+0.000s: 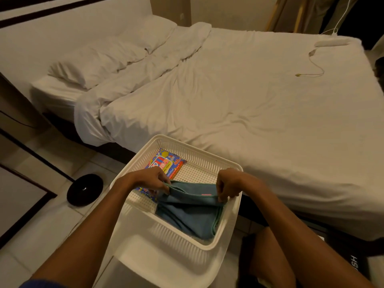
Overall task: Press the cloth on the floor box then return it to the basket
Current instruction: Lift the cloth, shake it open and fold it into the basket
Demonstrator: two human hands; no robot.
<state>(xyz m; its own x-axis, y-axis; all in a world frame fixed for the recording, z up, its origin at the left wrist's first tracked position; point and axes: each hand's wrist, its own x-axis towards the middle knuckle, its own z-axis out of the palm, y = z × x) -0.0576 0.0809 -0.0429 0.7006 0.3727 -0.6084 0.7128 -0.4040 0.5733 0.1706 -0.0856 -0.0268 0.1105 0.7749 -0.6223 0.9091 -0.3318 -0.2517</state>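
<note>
Hands, left [152, 179] and right [227, 183], pinch folded teal cloth [187, 213] inside basket [230, 221].

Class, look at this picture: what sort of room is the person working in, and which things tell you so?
Most likely a bedroom, perhaps a hotel room: a large bed with white sheets, pillows by the headboard wall, and a charging cable lying on the mattress.

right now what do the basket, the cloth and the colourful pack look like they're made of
Basket: looks like moulded white plastic, matte, with slotted walls and a perforated floor.
Cloth: soft woven or knitted fabric, teal, matte; it folds and sags where both hands pinch its top edge, and it has a small pink tag.
Pack: probably thin plastic film, glossy and brightly printed; looks like a wipes pack.
</note>
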